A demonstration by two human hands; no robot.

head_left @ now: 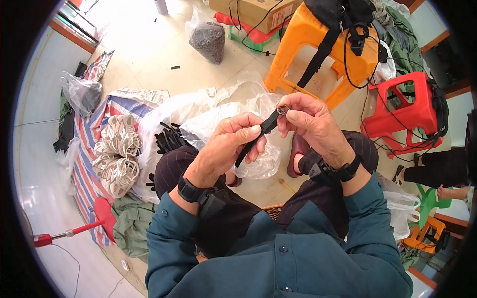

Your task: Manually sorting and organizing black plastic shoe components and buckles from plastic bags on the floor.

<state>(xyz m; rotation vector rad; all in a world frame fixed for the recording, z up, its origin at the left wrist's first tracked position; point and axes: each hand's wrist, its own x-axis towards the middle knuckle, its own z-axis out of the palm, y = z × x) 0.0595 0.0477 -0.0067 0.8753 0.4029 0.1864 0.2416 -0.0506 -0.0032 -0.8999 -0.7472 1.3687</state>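
Grip: both hands engaged. Your left hand [231,136] pinches a black strap [269,124] between thumb and bent fingers, its free tail hanging down past them. Your right hand [313,124] grasps the other end at a small metal buckle [283,110] with thumb and fingertips. Neither hand is released.

Position: strap held up at a slant above the clear plastic sheeting [258,166], taken as landmark. Cannot tell whether any of the strap passes through the buckle; your fingertips cover part of it.

Risks, as judged:
1. Buckle slips. It is small and you hold it only by the fingertips; a hard pull from the left could drag it loose.
2. Strap twists. The left pinch is narrow and the tail hangs unsupported, so a wrist turn could bring the wrong face to the buckle.
3. Dropped strap gets lost. Straight down it would meet the crumpled folds of the sheeting; on the near side of the sheeting, your dark trousers [171,166] would hide black against black, and a wicker basket [273,212] sits between your thighs.
4. Mix-up. A heap of black strips [170,139] lies at the left of the sheeting; a piece falling there would be hard to pick out, since the colour matches.
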